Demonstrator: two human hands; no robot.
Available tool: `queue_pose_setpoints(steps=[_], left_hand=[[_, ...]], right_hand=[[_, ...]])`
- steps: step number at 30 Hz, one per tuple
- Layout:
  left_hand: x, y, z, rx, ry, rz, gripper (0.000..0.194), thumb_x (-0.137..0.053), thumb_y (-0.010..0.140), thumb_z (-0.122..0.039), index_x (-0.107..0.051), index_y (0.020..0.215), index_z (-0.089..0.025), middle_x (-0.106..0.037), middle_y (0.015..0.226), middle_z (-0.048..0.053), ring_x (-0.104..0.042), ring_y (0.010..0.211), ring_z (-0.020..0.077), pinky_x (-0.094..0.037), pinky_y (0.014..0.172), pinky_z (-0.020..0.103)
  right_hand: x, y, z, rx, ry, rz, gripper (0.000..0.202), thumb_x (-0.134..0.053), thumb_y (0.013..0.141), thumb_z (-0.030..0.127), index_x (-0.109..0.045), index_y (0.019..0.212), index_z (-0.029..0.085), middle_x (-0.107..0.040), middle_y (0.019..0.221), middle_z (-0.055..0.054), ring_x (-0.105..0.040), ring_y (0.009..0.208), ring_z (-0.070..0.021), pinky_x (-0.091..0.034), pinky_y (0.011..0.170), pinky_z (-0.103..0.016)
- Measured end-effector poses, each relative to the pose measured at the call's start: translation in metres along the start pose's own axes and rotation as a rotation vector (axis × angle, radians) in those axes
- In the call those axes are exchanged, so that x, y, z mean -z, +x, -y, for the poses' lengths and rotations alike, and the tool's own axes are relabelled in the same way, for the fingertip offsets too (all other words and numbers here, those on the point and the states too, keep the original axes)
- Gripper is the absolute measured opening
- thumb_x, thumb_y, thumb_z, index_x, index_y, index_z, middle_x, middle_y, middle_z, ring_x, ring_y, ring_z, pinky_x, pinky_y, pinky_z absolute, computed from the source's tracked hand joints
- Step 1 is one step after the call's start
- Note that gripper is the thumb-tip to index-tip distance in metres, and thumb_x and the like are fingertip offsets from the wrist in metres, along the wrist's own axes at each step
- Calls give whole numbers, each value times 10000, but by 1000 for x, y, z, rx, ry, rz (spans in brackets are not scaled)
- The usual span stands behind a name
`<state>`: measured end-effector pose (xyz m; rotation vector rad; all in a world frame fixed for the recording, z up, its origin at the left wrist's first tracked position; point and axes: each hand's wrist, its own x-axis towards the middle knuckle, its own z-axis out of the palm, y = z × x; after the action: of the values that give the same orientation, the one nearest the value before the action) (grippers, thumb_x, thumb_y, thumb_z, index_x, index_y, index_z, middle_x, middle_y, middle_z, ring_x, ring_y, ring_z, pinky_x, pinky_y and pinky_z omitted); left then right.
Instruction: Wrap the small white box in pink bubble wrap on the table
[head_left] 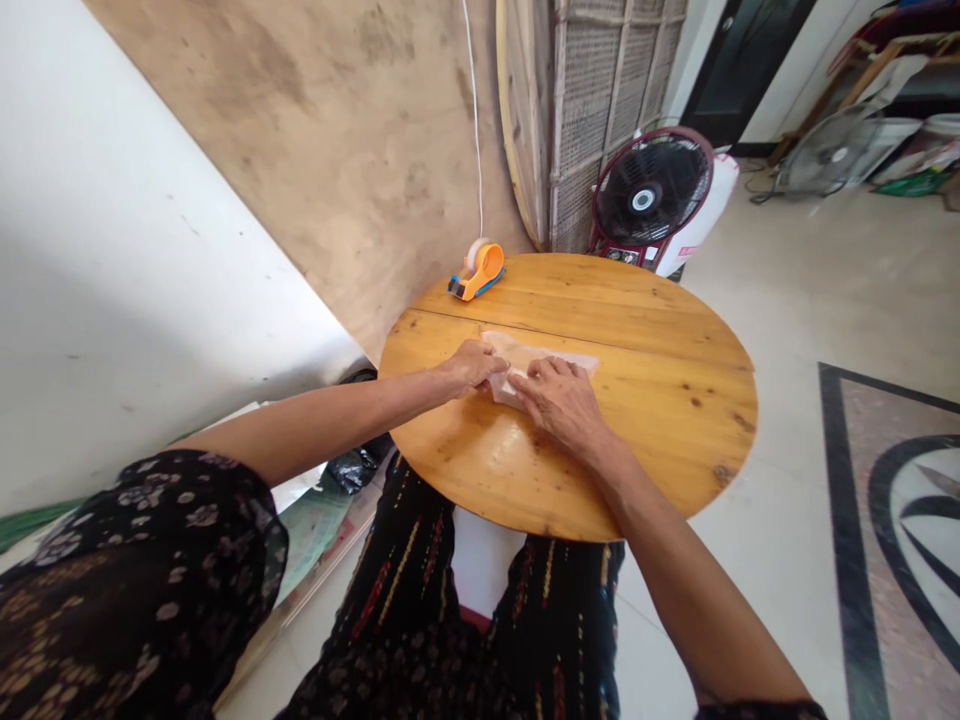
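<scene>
On the round wooden table (660, 390) lies a pale pinkish, translucent wrapping sheet (517, 348), partly folded over. Its exact material is hard to make out. My left hand (474, 366) is closed on the sheet's left end, thumb and fingers pinching the edge. Across the right part of the sheet rests my right hand (559, 395), its fingers stretched out and pressing down from above. Both hands cover much of the sheet, and whatever may lie inside the fold is hidden. Beyond them, near the table's far edge, stands an orange and blue tape dispenser (480, 272) with a roll of tape.
A wooden board (360, 130) leans behind the table, with a white cord (474, 110) hanging down it. Behind the table's far right edge stands a dark red fan (649, 190). Papers and a black bag (352, 468) lie low on the left, beside the white wall (150, 250).
</scene>
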<state>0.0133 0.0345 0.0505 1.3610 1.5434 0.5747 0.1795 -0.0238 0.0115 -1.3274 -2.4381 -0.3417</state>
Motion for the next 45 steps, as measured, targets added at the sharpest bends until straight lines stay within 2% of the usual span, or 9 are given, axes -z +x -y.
queue_pose_setpoints(steps=[4,11,16,22,27,31,38,42,45], left_hand=[[-2,-2,-5,-41,23,-3,272,-620,781,-98,-447,580,-159,-450,443,-68,-443,386,61,-336,425,182],[-7,-2,-9,-112,105,-4,268,-586,749,-59,-438,552,-166,-425,408,-72,-414,376,62,-315,419,183],[-6,2,-10,-139,170,88,216,-573,736,-72,-475,565,-162,-507,429,-51,-470,401,66,-336,421,171],[-3,3,-11,-173,197,99,166,-592,766,-121,-526,617,-155,-543,456,-36,-530,434,77,-361,436,167],[-4,-5,-16,-211,252,108,142,-593,751,-85,-572,620,-136,-573,505,-23,-536,451,68,-379,450,160],[-5,-9,-19,-242,274,110,146,-564,741,-64,-595,611,-124,-587,525,-12,-540,463,72,-416,474,167],[7,-5,-12,-241,233,271,135,-561,701,-118,-693,726,-111,-640,600,23,-593,554,107,-456,524,185],[13,-7,-8,-350,288,329,221,-524,674,-107,-727,757,-128,-645,634,9,-568,583,105,-417,539,181],[12,-9,-6,-465,392,278,259,-497,658,-87,-735,749,-137,-620,622,-10,-520,582,100,-357,529,185]], right_hand=[[0,2,-1,6,8,11,252,-489,939,283,-637,1142,268,-611,1057,-98,-456,976,-251,-255,820,-384],[0,3,-3,31,14,24,259,-491,934,270,-645,1141,250,-619,1062,-101,-458,993,-253,-256,863,-397],[-2,3,-6,42,58,-9,238,-502,929,269,-659,1106,248,-644,1057,-91,-494,979,-251,-267,888,-402],[-3,3,-8,-77,184,-78,352,-585,866,298,-573,1177,134,-686,1007,-127,-547,963,-278,-321,895,-387],[-4,3,-8,-75,233,-86,431,-577,861,294,-501,1254,134,-692,1025,-143,-557,977,-299,-334,897,-408],[-6,3,-10,-80,228,-79,390,-574,861,303,-531,1206,128,-689,980,-153,-559,965,-305,-344,889,-419],[-7,4,-11,-52,250,-98,431,-582,866,312,-521,1235,98,-688,998,-145,-571,962,-293,-349,905,-410],[-7,4,-12,-48,250,-86,408,-581,878,341,-536,1231,140,-688,1025,-141,-574,976,-296,-348,916,-424],[-8,3,-13,-45,257,-93,451,-581,884,349,-503,1274,136,-689,1065,-139,-569,1014,-294,-338,943,-429]])
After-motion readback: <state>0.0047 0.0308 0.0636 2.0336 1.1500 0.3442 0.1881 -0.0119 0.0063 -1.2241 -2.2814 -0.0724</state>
